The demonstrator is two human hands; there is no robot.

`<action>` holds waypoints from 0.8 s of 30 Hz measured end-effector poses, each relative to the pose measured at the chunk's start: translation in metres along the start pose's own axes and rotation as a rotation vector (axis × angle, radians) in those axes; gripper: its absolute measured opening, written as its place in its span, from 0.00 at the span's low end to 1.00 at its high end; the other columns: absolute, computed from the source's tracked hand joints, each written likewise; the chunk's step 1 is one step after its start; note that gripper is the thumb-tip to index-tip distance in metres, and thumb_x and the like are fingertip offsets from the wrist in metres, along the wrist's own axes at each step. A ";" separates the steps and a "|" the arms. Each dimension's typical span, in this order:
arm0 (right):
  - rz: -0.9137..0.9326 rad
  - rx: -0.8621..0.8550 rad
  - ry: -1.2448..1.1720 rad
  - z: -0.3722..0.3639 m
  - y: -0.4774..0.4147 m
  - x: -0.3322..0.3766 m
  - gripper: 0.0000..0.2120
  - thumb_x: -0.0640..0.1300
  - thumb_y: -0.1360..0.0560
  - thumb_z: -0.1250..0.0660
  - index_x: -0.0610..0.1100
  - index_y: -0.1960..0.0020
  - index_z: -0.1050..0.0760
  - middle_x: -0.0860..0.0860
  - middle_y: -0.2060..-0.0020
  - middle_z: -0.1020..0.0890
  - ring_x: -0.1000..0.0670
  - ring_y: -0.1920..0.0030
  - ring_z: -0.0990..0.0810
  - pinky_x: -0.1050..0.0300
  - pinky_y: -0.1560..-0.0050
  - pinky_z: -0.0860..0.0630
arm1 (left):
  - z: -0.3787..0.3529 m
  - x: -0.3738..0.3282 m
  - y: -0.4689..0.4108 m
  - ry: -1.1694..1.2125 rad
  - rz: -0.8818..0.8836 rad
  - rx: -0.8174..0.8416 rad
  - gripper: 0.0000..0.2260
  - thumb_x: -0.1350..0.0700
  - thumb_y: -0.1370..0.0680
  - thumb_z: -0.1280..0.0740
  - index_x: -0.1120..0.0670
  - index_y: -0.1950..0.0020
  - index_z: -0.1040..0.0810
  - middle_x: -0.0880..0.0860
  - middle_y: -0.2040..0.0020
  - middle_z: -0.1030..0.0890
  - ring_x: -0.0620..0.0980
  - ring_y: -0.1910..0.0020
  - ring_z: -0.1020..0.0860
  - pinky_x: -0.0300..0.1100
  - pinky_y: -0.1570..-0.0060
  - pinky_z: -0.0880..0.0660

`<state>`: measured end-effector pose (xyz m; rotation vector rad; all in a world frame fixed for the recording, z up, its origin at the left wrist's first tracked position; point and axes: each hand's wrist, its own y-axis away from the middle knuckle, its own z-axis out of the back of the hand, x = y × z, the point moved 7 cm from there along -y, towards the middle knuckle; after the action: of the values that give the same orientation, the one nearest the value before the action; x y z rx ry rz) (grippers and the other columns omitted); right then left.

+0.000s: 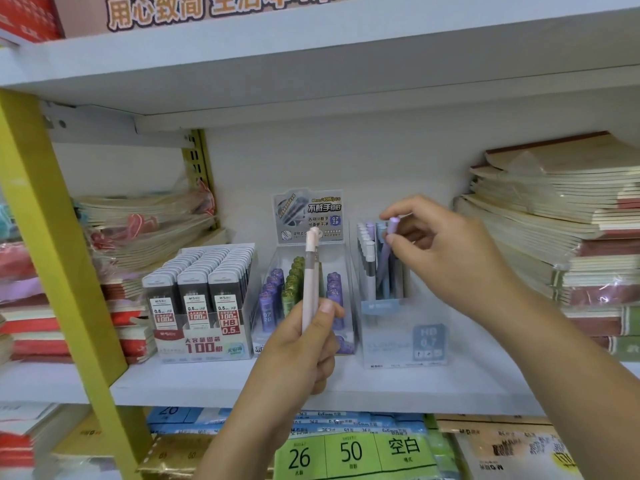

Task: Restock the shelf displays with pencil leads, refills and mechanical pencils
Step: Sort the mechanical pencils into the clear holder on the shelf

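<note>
My left hand (302, 344) grips a pale pink mechanical pencil (310, 271) upright in front of the shelf. My right hand (446, 251) pinches the top of a purple mechanical pencil (387, 251) that stands tilted in a clear display box (403, 337) among several white, blue and purple pencils. Left of that box, a clear display of purple and green lead tubes (277, 299) stands under a printed header card (308, 216). Further left is a box of black 0.5 HB lead cases (204, 292).
The white shelf board (415, 386) carries stacked notebooks at far right (571, 237) and wrapped notebook stacks at left (145, 230). A yellow upright (59, 244) crosses the left side. Another white shelf (311, 64) hangs above. Paper packs (353, 452) lie on the shelf below.
</note>
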<state>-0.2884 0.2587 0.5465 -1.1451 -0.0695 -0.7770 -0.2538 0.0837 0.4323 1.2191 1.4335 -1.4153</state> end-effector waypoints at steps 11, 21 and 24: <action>0.003 0.049 0.055 -0.009 -0.003 -0.007 0.16 0.43 0.25 0.31 0.62 0.49 0.32 0.58 0.66 0.18 0.63 0.64 0.24 0.74 0.63 0.32 | 0.005 0.001 0.001 0.002 0.020 -0.017 0.12 0.40 0.25 0.36 0.46 0.55 0.18 0.48 0.70 0.36 0.45 0.75 0.41 0.36 0.77 0.42; 0.017 -0.068 0.357 -0.011 -0.011 -0.013 0.11 0.48 0.28 0.28 0.55 0.46 0.21 0.53 0.58 0.30 0.52 0.51 0.34 0.58 0.55 0.38 | 0.004 0.003 0.001 -0.020 0.018 -0.010 0.13 0.39 0.25 0.36 0.46 0.55 0.19 0.47 0.71 0.35 0.44 0.76 0.41 0.35 0.77 0.42; -0.020 0.004 0.431 -0.015 -0.012 -0.019 0.12 0.48 0.27 0.29 0.57 0.43 0.20 0.53 0.55 0.32 0.50 0.47 0.36 0.56 0.50 0.34 | 0.004 0.003 0.003 -0.022 0.020 0.000 0.14 0.38 0.27 0.36 0.46 0.55 0.19 0.46 0.71 0.35 0.44 0.76 0.40 0.35 0.77 0.42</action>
<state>-0.3146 0.2541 0.5410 -0.9535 0.2777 -1.0250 -0.2526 0.0802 0.4283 1.2112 1.4024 -1.4114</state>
